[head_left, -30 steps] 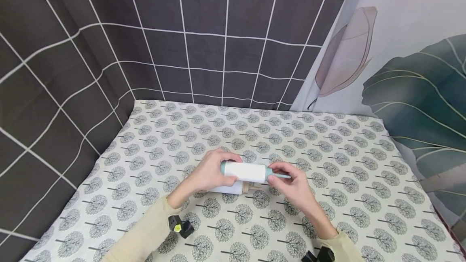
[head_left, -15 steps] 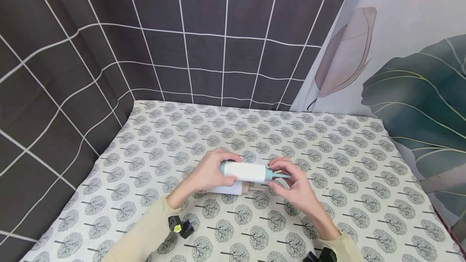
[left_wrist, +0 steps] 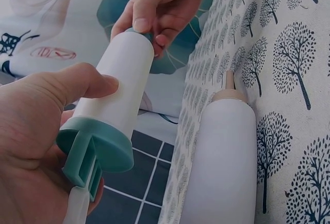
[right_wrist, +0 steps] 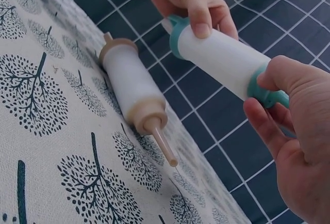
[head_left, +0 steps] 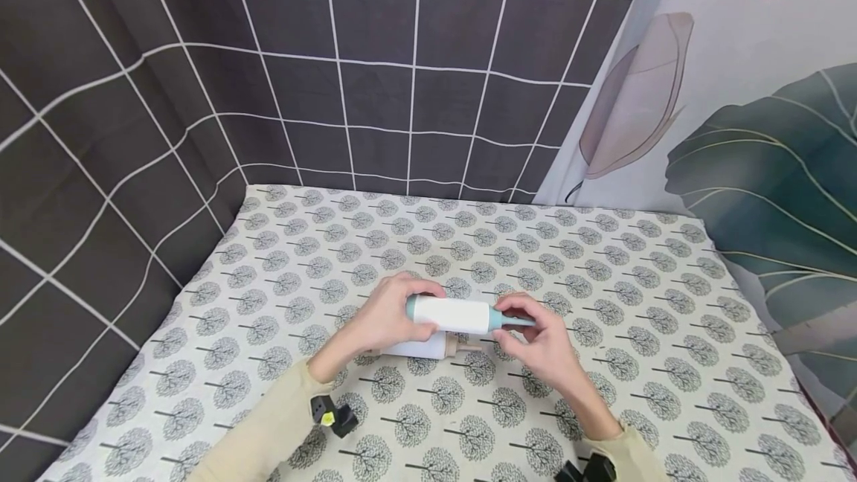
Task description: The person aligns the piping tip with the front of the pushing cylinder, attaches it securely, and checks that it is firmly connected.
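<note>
A white bottle [head_left: 450, 315] with a teal nozzle cap [right_wrist: 261, 85] and a teal base [left_wrist: 98, 140] is held sideways above the table. My left hand [head_left: 383, 314] grips its body near the base, the thumb lying along the white side. Bracket-like teal prongs and a whitish piece stick out of that base in the left wrist view. At the other end, thumb and fingers of my right hand [head_left: 541, 342] pinch the teal cap, its thin spout pointing right between them. Just below lies a second white bottle [right_wrist: 133, 79] with a beige cap and spout, on its side.
The table wears a white cloth [head_left: 428, 396] printed with grey trees. Behind it and at the left hangs a dark curtain [head_left: 375, 88] with white grid lines. A leaf-patterned curtain [head_left: 623, 117] hangs at the right.
My right hand's fingers loosened and spread around the teal cap half a second ago, and now close on it again. The left hand and both bottles stay in place.
</note>
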Available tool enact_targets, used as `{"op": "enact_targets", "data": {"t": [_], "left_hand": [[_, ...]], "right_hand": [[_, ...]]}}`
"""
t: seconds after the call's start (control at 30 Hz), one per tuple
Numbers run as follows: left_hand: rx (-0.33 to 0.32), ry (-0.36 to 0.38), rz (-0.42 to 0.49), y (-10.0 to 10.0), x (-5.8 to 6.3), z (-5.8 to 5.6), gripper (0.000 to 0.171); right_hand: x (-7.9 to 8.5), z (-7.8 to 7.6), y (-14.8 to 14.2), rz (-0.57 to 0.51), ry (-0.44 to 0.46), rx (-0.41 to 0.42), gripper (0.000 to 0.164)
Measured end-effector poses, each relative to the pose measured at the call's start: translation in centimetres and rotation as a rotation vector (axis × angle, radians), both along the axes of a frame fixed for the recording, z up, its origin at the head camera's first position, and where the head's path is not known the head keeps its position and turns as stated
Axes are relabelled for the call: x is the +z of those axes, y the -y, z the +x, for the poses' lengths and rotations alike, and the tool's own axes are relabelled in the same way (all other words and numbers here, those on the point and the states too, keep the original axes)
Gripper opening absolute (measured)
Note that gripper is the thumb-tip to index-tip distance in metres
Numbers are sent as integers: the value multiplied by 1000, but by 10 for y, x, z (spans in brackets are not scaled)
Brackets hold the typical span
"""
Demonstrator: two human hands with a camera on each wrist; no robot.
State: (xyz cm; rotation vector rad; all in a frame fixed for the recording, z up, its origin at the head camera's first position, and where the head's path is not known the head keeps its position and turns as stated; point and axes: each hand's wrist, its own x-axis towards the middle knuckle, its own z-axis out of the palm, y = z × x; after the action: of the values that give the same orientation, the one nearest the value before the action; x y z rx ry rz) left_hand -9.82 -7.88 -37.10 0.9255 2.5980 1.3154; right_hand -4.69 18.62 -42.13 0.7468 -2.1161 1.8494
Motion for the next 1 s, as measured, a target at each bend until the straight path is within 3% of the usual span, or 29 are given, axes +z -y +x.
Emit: {"op": "enact_targets", "data": {"t": [0.3,0.67,1.0], "left_hand": [[15,-19,-75,-2,4,2,46],[4,-21,-78,-5,0,1,47],[-42,-59,-81,-7,-8,-13,40]], "right_hand": [[0,-1,-1,36,63,-33,37],[3,0,-1,66,139,-85,33],[3,-8,-6,125,343,-114,34]]}}
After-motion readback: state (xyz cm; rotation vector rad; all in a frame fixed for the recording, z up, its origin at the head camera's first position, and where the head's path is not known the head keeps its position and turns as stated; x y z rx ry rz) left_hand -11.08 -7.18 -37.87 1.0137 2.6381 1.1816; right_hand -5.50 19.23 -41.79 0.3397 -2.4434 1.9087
